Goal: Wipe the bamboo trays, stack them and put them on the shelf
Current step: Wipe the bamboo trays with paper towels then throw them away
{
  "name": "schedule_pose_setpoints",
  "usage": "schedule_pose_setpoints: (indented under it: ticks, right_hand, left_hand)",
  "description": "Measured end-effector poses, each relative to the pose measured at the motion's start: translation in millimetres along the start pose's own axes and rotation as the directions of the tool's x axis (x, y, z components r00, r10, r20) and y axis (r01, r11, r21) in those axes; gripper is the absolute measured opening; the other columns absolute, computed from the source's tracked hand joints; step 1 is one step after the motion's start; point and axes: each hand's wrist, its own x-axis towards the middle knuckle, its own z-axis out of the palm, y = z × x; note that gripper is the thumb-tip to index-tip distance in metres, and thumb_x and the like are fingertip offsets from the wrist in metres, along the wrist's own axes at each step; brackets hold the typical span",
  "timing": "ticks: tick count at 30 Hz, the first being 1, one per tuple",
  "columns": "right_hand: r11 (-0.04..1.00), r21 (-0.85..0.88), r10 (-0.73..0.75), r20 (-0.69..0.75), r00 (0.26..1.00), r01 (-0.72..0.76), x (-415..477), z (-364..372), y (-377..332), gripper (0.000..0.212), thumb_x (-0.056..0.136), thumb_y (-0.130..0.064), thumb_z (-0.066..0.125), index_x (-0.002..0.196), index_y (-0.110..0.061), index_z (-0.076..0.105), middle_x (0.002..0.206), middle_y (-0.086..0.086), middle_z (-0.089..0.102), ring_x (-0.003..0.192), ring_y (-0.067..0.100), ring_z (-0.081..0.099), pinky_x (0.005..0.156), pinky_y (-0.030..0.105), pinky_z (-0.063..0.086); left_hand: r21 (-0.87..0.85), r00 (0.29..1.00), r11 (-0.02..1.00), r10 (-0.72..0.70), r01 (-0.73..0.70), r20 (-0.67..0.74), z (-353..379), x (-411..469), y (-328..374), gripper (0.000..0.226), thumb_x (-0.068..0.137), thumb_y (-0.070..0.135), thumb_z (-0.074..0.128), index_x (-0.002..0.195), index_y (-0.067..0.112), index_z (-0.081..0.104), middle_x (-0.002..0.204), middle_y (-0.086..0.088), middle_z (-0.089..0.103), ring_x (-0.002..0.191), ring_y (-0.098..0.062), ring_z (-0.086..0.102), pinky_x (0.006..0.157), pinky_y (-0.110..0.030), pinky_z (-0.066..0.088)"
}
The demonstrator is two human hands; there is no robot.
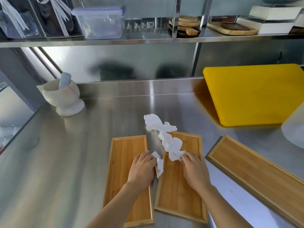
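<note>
Three bamboo trays lie flat on the steel counter: a left tray (122,163), a middle tray (177,195) and a longer right tray (256,175) set at an angle. A crumpled white paper towel (164,137) stretches from the counter across the middle tray's far end. My left hand (141,170) rests over the left tray's right edge, pinching one end of the towel. My right hand (195,170) is on the middle tray, gripping the other part of the towel. A steel shelf (148,39) runs above the counter.
A white mortar and pestle (64,96) stands at the back left. A yellow cutting board (253,94) leans at the back right, with a white container (294,129) beside it. The shelf holds a clear plastic box (102,22), wooden boards (230,27) and white boxes (269,18).
</note>
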Motion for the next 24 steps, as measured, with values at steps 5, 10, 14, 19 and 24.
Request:
schedule_pose_setpoints:
  ticks: [5,10,14,19,24]
  right_hand:
    - [0.974,0.194,0.140,-0.122,0.983,-0.115,1.8,-15.0,0.6,0.021,0.092,-0.025,0.049,0.079,-0.010,0.056,0.071,0.000,0.053,0.061,0.010,0.046,0.053,0.016,0.030]
    - [0.925,0.335,0.243,-0.162,0.956,-0.178,7.2,-29.8,4.5,0.014,0.085,-0.007,0.057,0.076,-0.011,0.048,0.078,0.000,0.047,0.059,0.013,0.048,0.048,0.014,0.034]
    - [0.904,0.393,0.269,-0.209,0.940,-0.171,14.8,-37.5,4.3,0.020,0.082,0.000,0.059,0.080,-0.015,0.045,0.073,-0.001,0.050,0.058,0.011,0.048,0.046,0.014,0.033]
    - [0.884,0.443,0.277,-0.237,0.931,-0.151,24.5,-45.4,6.8,0.021,0.084,-0.006,0.058,0.104,-0.010,0.052,0.081,-0.001,0.058,0.059,0.011,0.050,0.048,0.015,0.039]
    - [0.912,0.394,0.224,-0.247,0.943,-0.113,33.6,-50.8,18.6,0.023,0.086,-0.007,0.055,0.109,-0.009,0.054,0.090,0.008,0.068,0.064,0.014,0.055,0.049,0.013,0.036]
  left_hand:
    - [-0.420,0.983,0.897,-0.176,0.138,-0.053,-12.3,-0.6,-0.5,0.019,0.086,0.005,0.046,0.098,0.016,0.055,0.109,-0.004,0.062,0.100,-0.014,0.055,0.078,-0.020,0.043]
    - [-0.617,0.935,0.746,-0.352,0.249,-0.048,-31.7,15.0,-2.8,0.014,0.092,0.008,0.042,0.083,0.018,0.046,0.076,-0.002,0.057,0.058,-0.009,0.048,0.047,-0.017,0.037]
    - [-0.621,0.915,0.732,-0.399,0.279,-0.059,-39.3,27.3,5.9,0.019,0.088,-0.004,0.041,0.092,0.014,0.047,0.086,-0.004,0.059,0.070,-0.014,0.054,0.050,-0.017,0.039]
    - [-0.398,0.928,0.891,-0.317,0.220,-0.197,-40.2,49.0,28.1,0.028,0.079,-0.001,0.049,0.088,0.023,0.037,0.088,0.005,0.054,0.073,-0.013,0.044,0.049,-0.017,0.027]
    - [-0.194,0.980,0.980,-0.076,0.040,-0.184,-15.1,69.5,55.5,0.045,0.087,0.027,0.052,0.128,0.026,0.035,0.133,-0.002,0.050,0.106,-0.025,0.058,0.073,-0.030,0.051]
